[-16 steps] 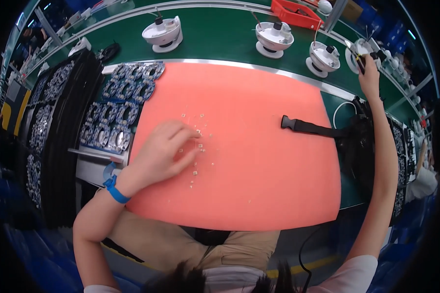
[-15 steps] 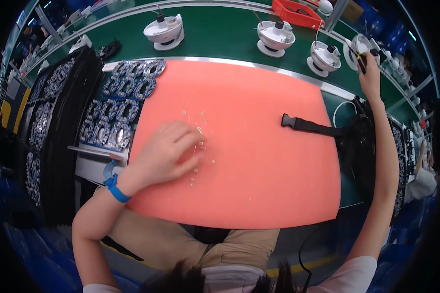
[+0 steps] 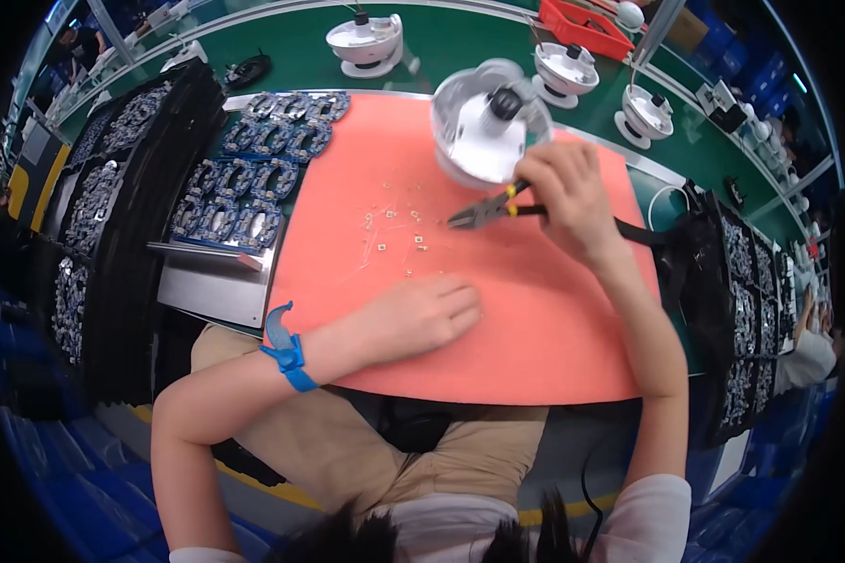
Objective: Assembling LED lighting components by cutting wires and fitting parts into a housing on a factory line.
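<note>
My right hand [image 3: 573,197] grips pliers [image 3: 479,215] with grey jaws and black-and-yellow handles, their tips pointing left over the pink mat [image 3: 535,319]. Right beside those fingers is a white bowl-shaped housing [image 3: 486,150] with a black knob, tilted and blurred. Whether the right hand also bears this housing, I cannot tell. My left hand [image 3: 427,314] lies on the mat with its fingers curled in, a blue strap [image 3: 294,364] round its wrist; what is inside them, if anything, is hidden. Several tiny square pieces [image 3: 419,239] are scattered beyond it.
Round blue circuit boards [image 3: 238,178] stand in rows at the left, beside black trays [image 3: 150,159] of more boards. More white housings [image 3: 364,42] and a red bin [image 3: 587,28] line the green bench at the back. A black strap [image 3: 640,232] lies at the right.
My right hand has come from the far right back over the mat with the pliers. One white housing now appears over the mat. My left hand has moved right and its fingers have curled.
</note>
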`<control>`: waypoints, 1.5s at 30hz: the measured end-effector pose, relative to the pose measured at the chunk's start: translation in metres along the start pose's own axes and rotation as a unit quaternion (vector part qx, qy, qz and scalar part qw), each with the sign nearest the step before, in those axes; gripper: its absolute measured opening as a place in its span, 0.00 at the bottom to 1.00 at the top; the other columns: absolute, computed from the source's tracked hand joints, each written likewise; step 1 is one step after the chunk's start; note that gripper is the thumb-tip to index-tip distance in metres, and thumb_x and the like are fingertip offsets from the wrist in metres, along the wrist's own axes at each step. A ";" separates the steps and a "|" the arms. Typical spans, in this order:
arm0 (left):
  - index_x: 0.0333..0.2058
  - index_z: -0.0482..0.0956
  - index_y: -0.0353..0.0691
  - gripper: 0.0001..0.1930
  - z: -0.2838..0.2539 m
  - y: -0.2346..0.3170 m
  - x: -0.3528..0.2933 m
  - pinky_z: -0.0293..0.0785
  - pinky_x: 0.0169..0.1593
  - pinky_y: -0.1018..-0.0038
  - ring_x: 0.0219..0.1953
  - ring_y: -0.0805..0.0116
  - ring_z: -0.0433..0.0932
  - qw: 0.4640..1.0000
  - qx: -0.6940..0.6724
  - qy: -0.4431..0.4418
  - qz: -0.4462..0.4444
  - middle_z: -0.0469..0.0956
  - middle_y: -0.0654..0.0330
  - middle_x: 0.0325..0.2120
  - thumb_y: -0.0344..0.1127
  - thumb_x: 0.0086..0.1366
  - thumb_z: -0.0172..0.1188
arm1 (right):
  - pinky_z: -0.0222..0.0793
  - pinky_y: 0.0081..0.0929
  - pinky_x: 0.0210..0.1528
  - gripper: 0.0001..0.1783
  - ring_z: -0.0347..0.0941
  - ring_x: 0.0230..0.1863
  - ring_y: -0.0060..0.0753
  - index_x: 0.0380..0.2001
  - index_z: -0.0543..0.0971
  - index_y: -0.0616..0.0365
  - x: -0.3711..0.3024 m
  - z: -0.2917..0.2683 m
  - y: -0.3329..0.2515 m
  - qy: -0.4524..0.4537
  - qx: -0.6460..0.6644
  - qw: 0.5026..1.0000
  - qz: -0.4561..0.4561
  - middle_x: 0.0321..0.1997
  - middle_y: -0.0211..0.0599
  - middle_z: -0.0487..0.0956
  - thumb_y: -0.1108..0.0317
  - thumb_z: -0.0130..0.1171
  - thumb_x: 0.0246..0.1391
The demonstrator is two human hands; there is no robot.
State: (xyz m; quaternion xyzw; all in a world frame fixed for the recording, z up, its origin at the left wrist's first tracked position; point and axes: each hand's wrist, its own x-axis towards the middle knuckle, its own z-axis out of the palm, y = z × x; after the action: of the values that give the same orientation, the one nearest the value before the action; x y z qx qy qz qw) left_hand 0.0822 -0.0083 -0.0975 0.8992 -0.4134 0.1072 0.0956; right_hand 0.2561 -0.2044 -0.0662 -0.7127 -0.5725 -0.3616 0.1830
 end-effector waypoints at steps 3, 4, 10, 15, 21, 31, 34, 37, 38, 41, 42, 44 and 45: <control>0.35 0.75 0.38 0.09 -0.013 -0.009 -0.008 0.75 0.43 0.68 0.41 0.61 0.74 0.997 0.050 0.030 -0.047 0.73 0.58 0.36 0.31 0.54 0.55 | 0.62 0.33 0.45 0.15 0.73 0.42 0.29 0.40 0.74 0.50 -0.007 0.002 -0.014 -0.045 0.010 0.998 -0.034 0.41 0.27 0.75 0.67 0.62 0.46; 0.29 0.74 0.38 0.05 -0.020 -0.010 -0.009 0.74 0.40 0.68 0.38 0.63 0.72 0.993 0.072 0.072 -0.055 0.70 0.60 0.31 0.31 0.53 0.57 | 0.62 0.32 0.45 0.15 0.73 0.41 0.29 0.40 0.74 0.49 -0.007 -0.005 -0.018 -0.070 0.005 0.996 -0.053 0.41 0.27 0.75 0.65 0.62 0.46; 0.29 0.73 0.38 0.08 -0.066 -0.006 -0.014 0.71 0.34 0.65 0.32 0.59 0.72 0.992 -0.025 0.088 -0.087 0.70 0.58 0.28 0.29 0.50 0.61 | 0.61 0.32 0.41 0.14 0.70 0.41 0.31 0.39 0.74 0.51 0.004 -0.037 -0.031 -0.159 0.080 0.984 -0.020 0.38 0.28 0.74 0.71 0.61 0.45; 0.34 0.77 0.36 0.12 -0.079 -0.015 -0.018 0.73 0.32 0.69 0.29 0.60 0.76 0.968 0.028 0.181 -0.170 0.75 0.58 0.28 0.28 0.49 0.67 | 0.62 0.32 0.40 0.24 0.71 0.39 0.37 0.38 0.76 0.54 0.008 -0.046 -0.027 -0.181 0.204 0.962 0.027 0.37 0.31 0.74 0.74 0.69 0.31; 0.36 0.75 0.35 0.09 -0.070 -0.026 -0.004 0.72 0.33 0.67 0.27 0.59 0.75 0.941 -0.030 0.168 -0.292 0.75 0.55 0.27 0.34 0.62 0.63 | 0.65 0.35 0.43 0.24 0.72 0.38 0.40 0.37 0.77 0.56 0.025 -0.051 -0.035 -0.078 0.125 0.988 0.050 0.37 0.33 0.76 0.76 0.67 0.28; 0.29 0.72 0.31 0.08 -0.061 -0.046 -0.006 0.67 0.29 0.66 0.25 0.54 0.72 0.941 -0.098 0.203 -0.254 0.72 0.51 0.22 0.30 0.66 0.58 | 0.67 0.37 0.50 0.22 0.73 0.43 0.39 0.38 0.78 0.57 0.072 -0.071 -0.017 -0.096 -0.081 0.991 -0.040 0.38 0.33 0.76 0.78 0.63 0.32; 0.27 0.72 0.32 0.10 -0.066 -0.045 -0.003 0.65 0.27 0.69 0.21 0.62 0.70 0.940 -0.138 0.171 -0.263 0.71 0.55 0.19 0.30 0.66 0.58 | 0.66 0.36 0.52 0.21 0.73 0.46 0.37 0.38 0.77 0.57 0.085 -0.067 -0.012 -0.104 -0.108 0.985 -0.084 0.39 0.31 0.76 0.77 0.63 0.33; 0.26 0.72 0.32 0.11 -0.064 -0.046 -0.006 0.63 0.26 0.73 0.19 0.71 0.68 0.914 -0.222 0.178 -0.289 0.70 0.59 0.17 0.30 0.66 0.58 | 0.65 0.36 0.56 0.19 0.72 0.48 0.33 0.38 0.77 0.56 0.096 -0.064 -0.013 -0.123 -0.129 0.976 -0.123 0.40 0.29 0.76 0.75 0.62 0.36; 0.26 0.72 0.32 0.10 -0.065 -0.047 -0.006 0.63 0.25 0.74 0.19 0.73 0.66 0.905 -0.245 0.178 -0.299 0.70 0.60 0.17 0.31 0.66 0.58 | 0.65 0.36 0.57 0.17 0.72 0.48 0.32 0.37 0.77 0.56 0.099 -0.063 -0.014 -0.120 -0.139 0.973 -0.139 0.39 0.29 0.76 0.75 0.62 0.38; 0.27 0.73 0.32 0.10 -0.068 -0.048 -0.007 0.62 0.25 0.75 0.20 0.77 0.65 0.887 -0.280 0.187 -0.316 0.70 0.62 0.18 0.31 0.66 0.57 | 0.64 0.36 0.60 0.15 0.72 0.47 0.31 0.36 0.77 0.56 0.106 -0.060 -0.019 -0.125 -0.163 0.966 -0.159 0.38 0.28 0.75 0.75 0.61 0.40; 0.28 0.73 0.32 0.10 -0.068 -0.048 -0.007 0.62 0.25 0.76 0.20 0.78 0.65 0.879 -0.291 0.193 -0.324 0.70 0.62 0.17 0.31 0.67 0.57 | 0.64 0.35 0.61 0.13 0.72 0.47 0.30 0.36 0.77 0.56 0.108 -0.059 -0.019 -0.133 -0.176 0.962 -0.162 0.37 0.28 0.75 0.75 0.60 0.42; 0.28 0.73 0.31 0.09 -0.068 -0.049 -0.007 0.62 0.25 0.76 0.20 0.78 0.65 0.881 -0.284 0.200 -0.322 0.70 0.63 0.18 0.30 0.67 0.57 | 0.64 0.35 0.61 0.13 0.72 0.47 0.30 0.35 0.77 0.56 0.110 -0.059 -0.019 -0.143 -0.170 0.960 -0.169 0.37 0.28 0.75 0.75 0.61 0.42; 0.28 0.73 0.31 0.09 -0.068 -0.049 -0.008 0.62 0.25 0.76 0.21 0.78 0.65 0.882 -0.277 0.207 -0.320 0.70 0.63 0.18 0.30 0.67 0.57 | 0.63 0.35 0.61 0.12 0.72 0.47 0.29 0.35 0.77 0.56 0.111 -0.059 -0.019 -0.153 -0.164 0.958 -0.176 0.37 0.28 0.75 0.75 0.61 0.42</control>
State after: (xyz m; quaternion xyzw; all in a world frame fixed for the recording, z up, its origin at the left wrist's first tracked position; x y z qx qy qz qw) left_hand 0.1072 0.0464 -0.0388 0.8767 -0.0869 0.1353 0.4533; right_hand 0.2291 -0.1634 0.0510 -0.6675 -0.6427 -0.3642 -0.0929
